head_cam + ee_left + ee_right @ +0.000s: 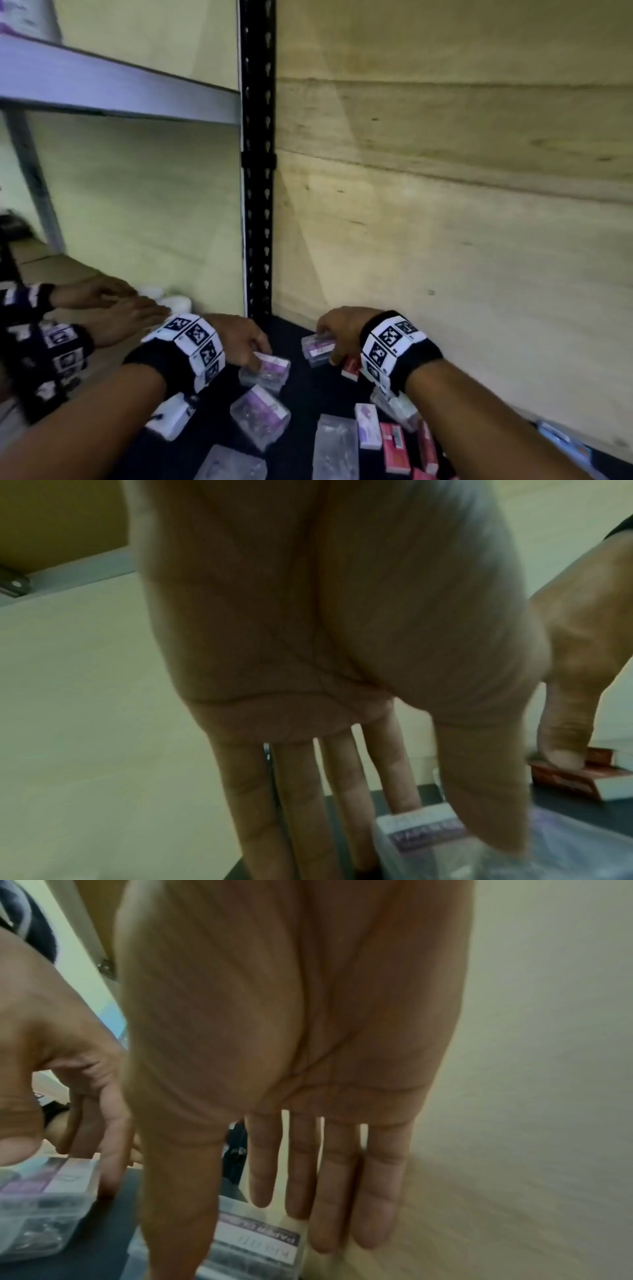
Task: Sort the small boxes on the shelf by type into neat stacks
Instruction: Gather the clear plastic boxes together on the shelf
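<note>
On the dark shelf (pixel 308 397) lie several clear plastic boxes with purple labels and several red boxes. My left hand (pixel 255 356) pinches one clear box (pixel 265 371) between thumb and fingers; the left wrist view shows the left hand (pixel 404 845) over that box (pixel 424 829). My right hand (pixel 325 346) grips the top clear box (pixel 317 346) of a low stack near the back corner. In the right wrist view that labelled box (pixel 260 1242) sits between thumb and straight fingers of the right hand (pixel 246 1253). A red box (pixel 351 368) lies under the right wrist.
More clear boxes (pixel 260 416) (pixel 337 445), a white-purple box (pixel 368 426) and pink-red boxes (pixel 394 448) are scattered toward the front. A black slotted post (pixel 258 171) stands at the back, with a plywood wall (pixel 445 205) on the right. Another person's hands (pixel 113 308) work at the left.
</note>
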A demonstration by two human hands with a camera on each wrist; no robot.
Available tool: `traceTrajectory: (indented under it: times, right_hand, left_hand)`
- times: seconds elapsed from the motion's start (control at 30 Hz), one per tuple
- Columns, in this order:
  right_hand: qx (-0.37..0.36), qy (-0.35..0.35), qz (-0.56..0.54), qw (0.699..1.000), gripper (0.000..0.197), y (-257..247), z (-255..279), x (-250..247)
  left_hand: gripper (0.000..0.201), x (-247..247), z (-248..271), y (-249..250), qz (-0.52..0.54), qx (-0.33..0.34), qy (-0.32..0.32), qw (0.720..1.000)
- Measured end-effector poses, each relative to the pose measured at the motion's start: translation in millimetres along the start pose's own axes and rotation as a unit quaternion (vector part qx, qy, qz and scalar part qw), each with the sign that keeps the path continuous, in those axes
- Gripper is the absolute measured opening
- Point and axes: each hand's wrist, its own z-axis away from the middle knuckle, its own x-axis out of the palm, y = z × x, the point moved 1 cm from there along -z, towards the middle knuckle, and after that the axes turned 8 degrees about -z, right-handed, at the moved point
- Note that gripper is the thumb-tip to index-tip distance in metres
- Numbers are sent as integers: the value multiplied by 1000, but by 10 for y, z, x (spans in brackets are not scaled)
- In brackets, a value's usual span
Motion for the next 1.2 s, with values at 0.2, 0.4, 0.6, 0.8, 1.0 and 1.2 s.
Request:
traceTrajectory:
  times: [0.2,0.4,0.6,0.8,1.0,1.2]
  right_hand:
    - [26,21,62,998,47,-56,-83,72]
    - [39,25,68,997,55,-143,30,66]
    - [48,6,-2,999,66,-152,182,-25]
    - [40,49,-53,997,64,-67,306,-138]
    - [17,58,-61,996,67,-62,287,-130]
    - [19,93,-50,994,56,-102,135,-186]
  left_hand:
    - [37,14,-116,33,-15,5,-12,1000]
    - [39,-36,-132,-12,-7,0,2,1000]
    - [43,-114,-147,-31,7,6,6,1000]
    - [42,-219,-324,-102,-34,14,34,999]
    - [42,-261,-494,-129,-44,30,103,993]
    - [44,-316,-621,-157,-59,44,124,990]
